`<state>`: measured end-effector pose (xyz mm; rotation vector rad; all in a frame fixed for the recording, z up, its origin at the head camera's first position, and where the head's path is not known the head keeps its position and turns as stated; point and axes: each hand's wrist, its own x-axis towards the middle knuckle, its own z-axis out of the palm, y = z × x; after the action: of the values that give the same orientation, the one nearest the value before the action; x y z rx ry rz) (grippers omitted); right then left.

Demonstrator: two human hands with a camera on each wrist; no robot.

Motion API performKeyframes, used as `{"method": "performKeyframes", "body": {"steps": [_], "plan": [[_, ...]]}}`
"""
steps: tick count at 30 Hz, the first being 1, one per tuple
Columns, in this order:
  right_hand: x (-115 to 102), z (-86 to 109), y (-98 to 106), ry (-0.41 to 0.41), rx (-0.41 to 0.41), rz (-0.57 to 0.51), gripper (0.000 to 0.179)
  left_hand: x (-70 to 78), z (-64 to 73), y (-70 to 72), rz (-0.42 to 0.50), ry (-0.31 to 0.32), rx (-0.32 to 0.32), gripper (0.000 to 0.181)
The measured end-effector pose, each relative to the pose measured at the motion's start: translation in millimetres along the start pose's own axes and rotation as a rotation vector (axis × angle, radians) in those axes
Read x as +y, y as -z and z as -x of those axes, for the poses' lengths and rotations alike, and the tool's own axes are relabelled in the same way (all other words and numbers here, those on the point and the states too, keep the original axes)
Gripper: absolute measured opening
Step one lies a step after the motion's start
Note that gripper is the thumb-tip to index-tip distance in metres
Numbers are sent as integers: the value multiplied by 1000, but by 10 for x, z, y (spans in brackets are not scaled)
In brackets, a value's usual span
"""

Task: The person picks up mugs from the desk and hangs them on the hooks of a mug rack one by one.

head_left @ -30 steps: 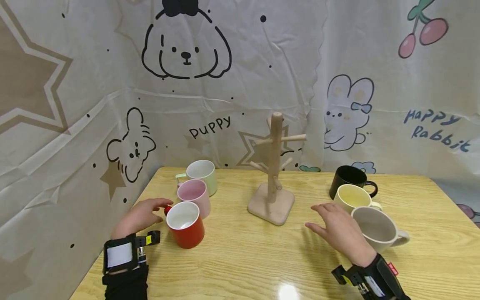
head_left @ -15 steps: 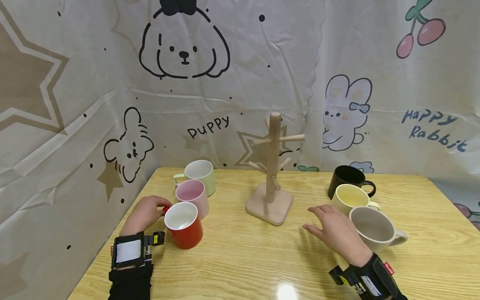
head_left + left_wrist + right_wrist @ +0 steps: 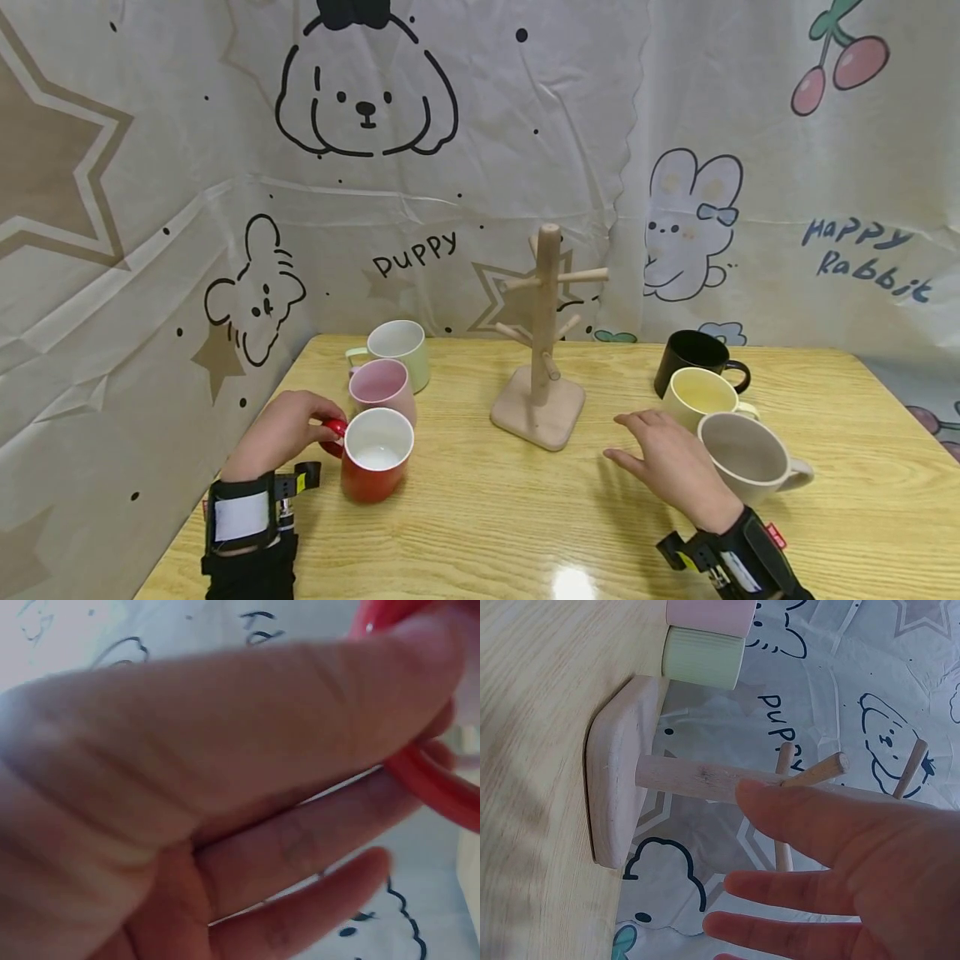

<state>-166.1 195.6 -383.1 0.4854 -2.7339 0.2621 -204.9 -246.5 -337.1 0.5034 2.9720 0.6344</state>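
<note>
At the left of the table my left hand [image 3: 288, 429] pinches the handle [image 3: 442, 787] of a red mug [image 3: 373, 479] between thumb and fingers. The mug is white inside and tilts slightly. My right hand [image 3: 671, 467] is held with its fingers spread and nothing in them, just left of a beige mug [image 3: 746, 458]. A wooden mug tree [image 3: 546, 317] with several pegs stands between the hands, its pegs bare. In the right wrist view its square base [image 3: 619, 780] shows beyond the right hand's fingers.
Behind the red mug are a pink mug [image 3: 382, 387] and a pale green mug [image 3: 412, 358]. A yellow mug [image 3: 697, 404] and a black mug [image 3: 690, 362] stand behind the beige one. A printed curtain [image 3: 480, 125] hangs along the back and left.
My left hand has closed its fingers on the red mug's handle. The mug has shifted slightly right and now tilts. My right hand has hardly moved.
</note>
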Motion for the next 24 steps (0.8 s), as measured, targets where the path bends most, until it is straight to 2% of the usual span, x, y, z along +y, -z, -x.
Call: {"method": "performKeyframes", "body": {"steps": [4, 12, 18, 24], "plan": [[-4, -2, -5, 3, -2, -2, 43, 47, 5, 24, 21, -27, -35, 8], [0, -3, -22, 3, -5, 0, 42, 50, -2, 34, 60, -63, -78, 7], [0, 0, -16, -5, -8, -6, 42, 120, -4, 39, 48, -123, -53, 9], [0, -4, -28, 0, -3, -15, 42, 240, -23, 34, 6, -204, 5, 11]]}}
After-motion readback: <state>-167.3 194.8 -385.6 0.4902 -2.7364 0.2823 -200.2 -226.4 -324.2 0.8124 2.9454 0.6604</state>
